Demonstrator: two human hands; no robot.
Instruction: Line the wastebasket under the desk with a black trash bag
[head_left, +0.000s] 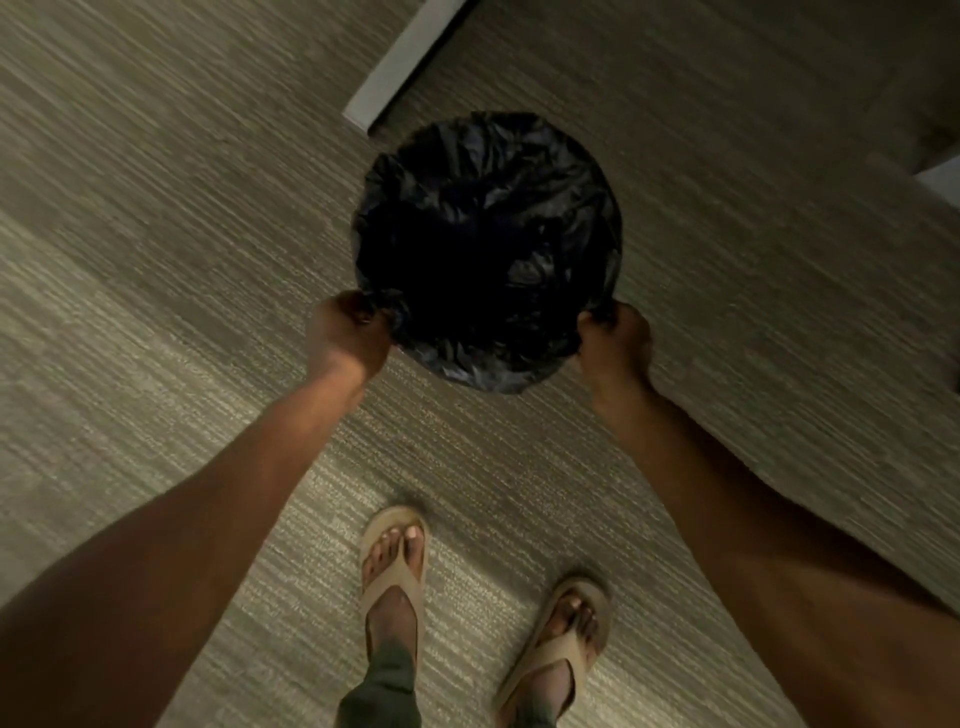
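Observation:
A round wastebasket, seen from straight above, is covered all around by a crinkled black trash bag (485, 244); none of the basket's own surface shows. The bag's dark inside sinks into the basket and its edge is folded over the rim. My left hand (345, 332) grips the bag-covered rim at the near left. My right hand (615, 338) grips it at the near right. Both arms reach forward and down to it.
Grey-beige carpet covers the floor. A pale desk leg or panel (395, 67) runs diagonally just beyond the basket. Another pale furniture edge (940, 179) shows at the right. My two sandalled feet (395, 566) stand close behind the basket.

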